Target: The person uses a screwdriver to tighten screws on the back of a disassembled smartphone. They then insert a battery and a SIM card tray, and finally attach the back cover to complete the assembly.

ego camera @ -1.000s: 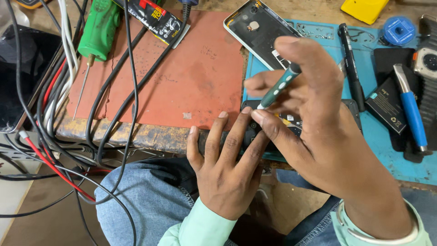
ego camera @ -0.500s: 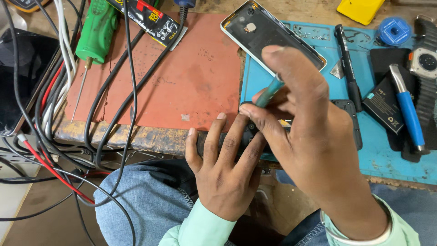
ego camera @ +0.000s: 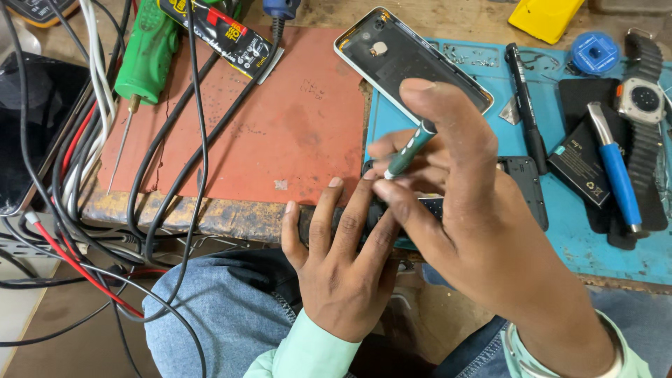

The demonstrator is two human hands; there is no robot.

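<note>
My left hand grips a small black phone body at the near edge of the bench, fingers curled over its top. My right hand holds a thin green screwdriver between thumb and fingers, tip pointing down at the phone; the tip itself is hidden by my fingers. A phone back cover with a light rim lies just beyond, half on the blue mat.
A red-brown mat covers the bench's left part. A green soldering tool, a glue tube and many cables lie at left. A black pen, blue-handled tool, black battery, smartwatch, blue reel and a yellow object sit at right.
My right hand has shifted slightly and tilted the green screwdriver over the phone. My left hand keeps its grip in the same place.
</note>
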